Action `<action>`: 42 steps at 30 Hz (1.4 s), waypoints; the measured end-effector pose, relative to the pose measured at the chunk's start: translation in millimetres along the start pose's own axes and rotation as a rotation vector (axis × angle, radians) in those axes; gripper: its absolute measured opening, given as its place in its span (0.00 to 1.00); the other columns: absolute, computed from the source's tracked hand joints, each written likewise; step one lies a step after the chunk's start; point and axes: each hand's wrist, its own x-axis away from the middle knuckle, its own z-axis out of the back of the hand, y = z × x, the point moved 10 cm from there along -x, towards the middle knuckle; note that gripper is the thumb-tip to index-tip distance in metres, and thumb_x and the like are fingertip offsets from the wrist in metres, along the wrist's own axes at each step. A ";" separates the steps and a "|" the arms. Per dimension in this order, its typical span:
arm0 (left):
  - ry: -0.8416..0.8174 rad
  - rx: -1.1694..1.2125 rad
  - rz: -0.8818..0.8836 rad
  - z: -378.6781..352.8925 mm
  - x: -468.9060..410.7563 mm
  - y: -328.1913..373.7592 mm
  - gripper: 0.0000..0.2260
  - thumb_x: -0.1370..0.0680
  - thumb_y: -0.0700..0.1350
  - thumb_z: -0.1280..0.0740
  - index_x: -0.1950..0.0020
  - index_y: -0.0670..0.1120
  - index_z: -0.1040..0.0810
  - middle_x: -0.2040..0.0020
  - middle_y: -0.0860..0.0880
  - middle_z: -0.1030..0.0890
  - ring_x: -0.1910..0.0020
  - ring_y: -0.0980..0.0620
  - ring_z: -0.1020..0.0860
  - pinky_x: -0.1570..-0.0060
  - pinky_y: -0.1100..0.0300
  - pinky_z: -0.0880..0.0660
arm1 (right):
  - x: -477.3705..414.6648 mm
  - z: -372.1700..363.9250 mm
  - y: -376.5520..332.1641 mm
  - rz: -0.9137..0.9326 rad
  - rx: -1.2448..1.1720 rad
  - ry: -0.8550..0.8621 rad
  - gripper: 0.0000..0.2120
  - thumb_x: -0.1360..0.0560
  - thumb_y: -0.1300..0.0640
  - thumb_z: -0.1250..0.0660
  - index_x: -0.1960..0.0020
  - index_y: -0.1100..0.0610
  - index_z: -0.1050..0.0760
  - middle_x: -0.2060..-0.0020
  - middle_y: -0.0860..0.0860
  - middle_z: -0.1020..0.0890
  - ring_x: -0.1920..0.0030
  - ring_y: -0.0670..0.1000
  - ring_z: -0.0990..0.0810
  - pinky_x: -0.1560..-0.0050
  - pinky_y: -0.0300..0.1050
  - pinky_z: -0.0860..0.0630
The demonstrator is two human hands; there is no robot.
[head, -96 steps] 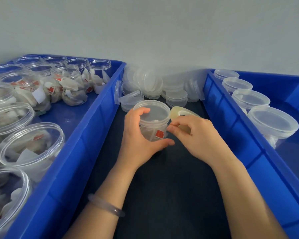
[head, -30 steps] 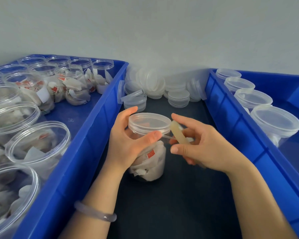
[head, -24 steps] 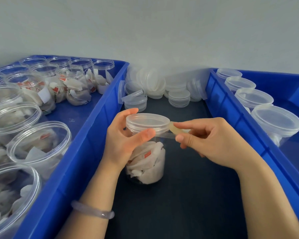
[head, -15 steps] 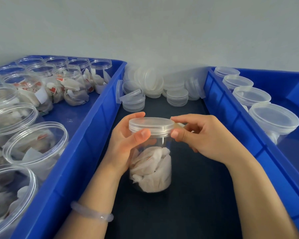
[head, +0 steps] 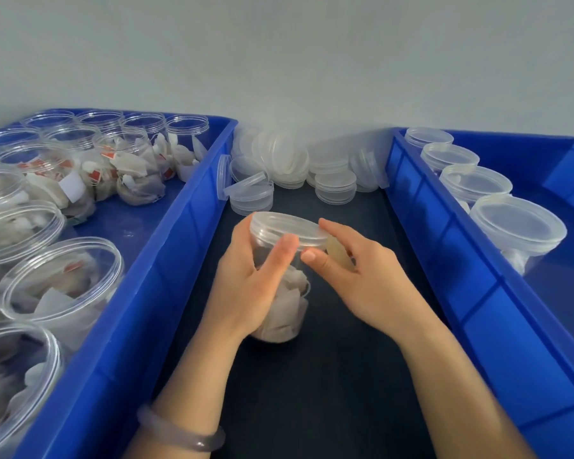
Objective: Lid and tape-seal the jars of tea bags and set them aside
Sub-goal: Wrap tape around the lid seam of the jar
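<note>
A clear jar of tea bags (head: 284, 304) with a translucent lid (head: 287, 228) is held upright over the dark mat between two blue bins. My left hand (head: 251, 286) wraps round the jar's left side, its thumb pressed on the lid's rim. My right hand (head: 355, 279) is at the jar's right side, its thumb and forefinger against the lid rim. A yellowish tape roll (head: 337, 256) sits in that hand, mostly hidden behind its fingers.
The blue bin on the left (head: 166, 260) holds several open jars of tea bags (head: 57, 286). The blue bin on the right (head: 444, 246) holds several lidded jars (head: 517, 226). Loose lids (head: 289, 160) lie piled at the far end of the dark mat (head: 328, 392).
The jar was lifted off the mat and brought nearer. The right hand pulled tape out from the roll, then came back against the lid rim; the jar has turned in the left hand.
</note>
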 end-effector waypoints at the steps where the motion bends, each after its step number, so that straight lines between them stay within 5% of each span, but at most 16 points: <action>1: 0.022 0.001 0.011 1.8 0.0 -2.3 0.24 0.36 0.69 0.32 0.44 0.61 0.29 0.49 0.73 0.24 0.49 0.72 0.24 0.58 0.79 0.30 | 0.6 -4.7 -3.3 0.016 0.024 -0.021 0.42 0.35 0.28 0.40 0.25 0.44 0.40 0.37 0.37 0.28 0.38 0.39 0.32 0.49 0.22 0.36; 4: 0.106 0.000 0.038 12.4 -1.8 -10.2 0.29 0.43 0.67 0.26 0.46 0.61 0.27 0.50 0.67 0.21 0.51 0.69 0.22 0.59 0.75 0.27 | 3.0 -9.6 -3.9 0.015 0.039 -0.135 0.38 0.30 0.39 0.34 0.24 0.42 0.46 0.33 0.44 0.27 0.41 0.44 0.24 0.43 0.39 0.29; 7: 0.093 0.062 0.043 14.7 -6.0 -11.8 0.26 0.43 0.65 0.28 0.48 0.58 0.25 0.53 0.68 0.20 0.54 0.69 0.21 0.61 0.76 0.27 | 5.9 1.4 -6.9 0.004 -0.009 -0.162 0.33 0.34 0.36 0.36 0.30 0.36 0.36 0.57 0.40 0.21 0.67 0.41 0.23 0.64 0.36 0.26; 10: 0.051 0.162 0.068 13.3 -7.6 -15.3 0.25 0.42 0.64 0.26 0.49 0.55 0.22 0.56 0.63 0.17 0.55 0.63 0.18 0.62 0.73 0.25 | 2.7 21.4 -10.5 0.035 0.053 -0.019 0.31 0.40 0.28 0.38 0.38 0.35 0.26 0.71 0.41 0.23 0.70 0.40 0.26 0.68 0.30 0.30; 16: -0.153 0.274 0.097 -6.7 -2.1 -15.4 0.28 0.40 0.62 0.25 0.46 0.49 0.21 0.51 0.53 0.15 0.51 0.55 0.17 0.58 0.66 0.22 | -1.7 28.0 0.7 -0.007 0.028 -0.017 0.34 0.46 0.27 0.37 0.44 0.41 0.20 0.72 0.44 0.20 0.68 0.41 0.21 0.68 0.28 0.30; 19: -0.278 0.359 0.129 -20.2 2.5 -15.9 0.37 0.43 0.69 0.25 0.43 0.46 0.22 0.49 0.47 0.16 0.49 0.49 0.17 0.55 0.62 0.22 | -0.4 24.6 4.9 0.003 -0.011 -0.087 0.37 0.46 0.26 0.36 0.40 0.40 0.23 0.59 0.44 0.16 0.56 0.42 0.18 0.51 0.37 0.25; 21: -0.359 0.377 0.136 -26.9 5.4 -14.7 0.37 0.42 0.69 0.26 0.42 0.45 0.22 0.48 0.46 0.16 0.49 0.48 0.17 0.54 0.61 0.22 | 2.3 16.5 2.8 0.017 -0.066 -0.165 0.31 0.45 0.26 0.35 0.45 0.35 0.22 0.47 0.36 0.18 0.48 0.34 0.22 0.47 0.36 0.28; 24: -0.435 0.314 0.186 -29.1 8.3 -18.2 0.40 0.44 0.73 0.27 0.42 0.47 0.22 0.47 0.48 0.16 0.48 0.50 0.18 0.52 0.61 0.22 | 6.7 4.5 -1.9 0.019 -0.093 -0.223 0.15 0.43 0.29 0.35 0.56 0.24 0.24 0.42 0.33 0.22 0.44 0.31 0.25 0.45 0.34 0.30; 28: -0.247 0.004 0.141 -9.0 1.5 -19.7 0.46 0.43 0.73 0.29 0.31 0.51 0.29 0.43 0.60 0.21 0.42 0.63 0.23 0.41 0.61 0.25 | 4.0 6.8 -1.6 0.007 -0.114 -0.143 0.17 0.43 0.29 0.36 0.54 0.26 0.24 0.43 0.29 0.23 0.43 0.31 0.25 0.43 0.35 0.29; 30: -0.066 0.011 0.081 4.8 -0.1 -12.7 0.37 0.36 0.68 0.30 0.31 0.54 0.30 0.47 0.64 0.20 0.46 0.68 0.23 0.46 0.65 0.24 | 2.7 14.8 -0.7 -0.002 -0.087 -0.051 0.25 0.43 0.27 0.38 0.48 0.30 0.24 0.42 0.31 0.23 0.43 0.33 0.24 0.44 0.33 0.28; 32: -0.061 0.013 0.044 -0.2 1.8 -6.1 0.27 0.32 0.67 0.31 0.36 0.60 0.28 0.47 0.66 0.20 0.46 0.69 0.24 0.50 0.72 0.26 | 4.4 20.1 -1.5 -0.001 0.015 0.032 0.36 0.45 0.24 0.41 0.39 0.35 0.26 0.41 0.34 0.22 0.42 0.37 0.24 0.46 0.32 0.28; 34: -0.055 0.011 0.039 -5.8 3.6 -5.4 0.31 0.38 0.67 0.28 0.38 0.59 0.29 0.47 0.68 0.22 0.47 0.70 0.24 0.55 0.77 0.28 | 8.5 15.4 -11.1 0.062 0.175 0.034 0.44 0.43 0.23 0.44 0.31 0.42 0.31 0.49 0.39 0.18 0.48 0.41 0.22 0.49 0.39 0.26; 38: 0.080 0.056 0.099 8.8 1.0 -13.0 0.32 0.45 0.69 0.26 0.46 0.58 0.25 0.53 0.68 0.20 0.54 0.69 0.22 0.62 0.77 0.28 | 11.6 -2.8 -11.3 0.035 0.106 -0.183 0.38 0.33 0.31 0.40 0.25 0.40 0.41 0.61 0.30 0.24 0.58 0.34 0.23 0.60 0.30 0.32; 42: -0.032 0.124 0.095 7.3 -2.7 -14.7 0.26 0.42 0.64 0.26 0.49 0.55 0.21 0.53 0.60 0.16 0.53 0.61 0.18 0.57 0.68 0.23 | 9.6 26.6 -14.8 0.057 0.107 -0.041 0.35 0.43 0.28 0.40 0.37 0.33 0.29 0.59 0.36 0.21 0.57 0.40 0.23 0.55 0.33 0.27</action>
